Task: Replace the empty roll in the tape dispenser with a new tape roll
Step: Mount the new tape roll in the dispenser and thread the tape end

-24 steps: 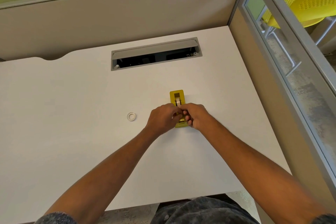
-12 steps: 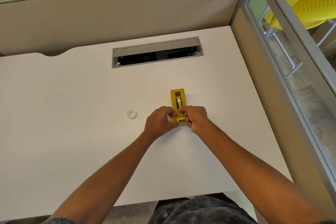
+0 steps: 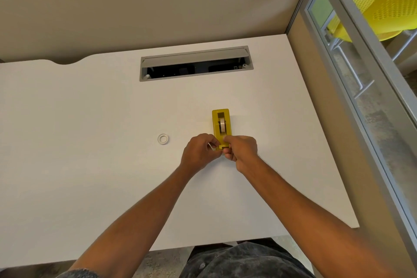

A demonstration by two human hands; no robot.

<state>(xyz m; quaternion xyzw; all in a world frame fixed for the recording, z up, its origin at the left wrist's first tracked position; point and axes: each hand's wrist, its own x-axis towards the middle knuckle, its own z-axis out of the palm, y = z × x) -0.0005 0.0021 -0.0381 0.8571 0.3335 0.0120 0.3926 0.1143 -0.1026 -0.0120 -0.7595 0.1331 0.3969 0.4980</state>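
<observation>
A yellow tape dispenser stands on the white desk, its cutter end toward me. A tape roll sits upright in its well. My left hand pinches a thin pale strip, seemingly the tape end, just left of the cutter. My right hand grips the dispenser's near end, fingers curled over it. The two hands nearly touch at the cutter, which is mostly hidden. A small white empty core ring lies flat on the desk to the left, apart from both hands.
A grey cable tray opening is set into the desk behind the dispenser. Beige partition walls close the back and right. A yellow chair stands beyond the glass panel at right. The desk's front edge is near my lap.
Both hands have slid from over the dispenser's middle toward its near end, uncovering the roll. A pale strip now shows in my left fingers. The dispenser and core ring stay put.
</observation>
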